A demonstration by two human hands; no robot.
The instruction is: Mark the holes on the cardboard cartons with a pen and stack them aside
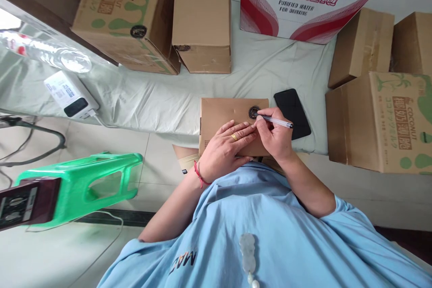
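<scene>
A small brown cardboard box lies at the near edge of the cloth-covered table, close to my body. My left hand rests flat on its top, fingers stretched toward the right. In my right hand is a pen with a clear barrel and dark cap end. The pen's tip touches or hovers at a round black mark near the box's far right corner; I cannot tell which. Just right of the box lies a black smartphone, partly behind my right hand.
Several cardboard boxes stand along the back and right. A white Wahaha carton is at the back. On the left are a power bank with a cable and a plastic bottle. A green stool stands on the floor at left.
</scene>
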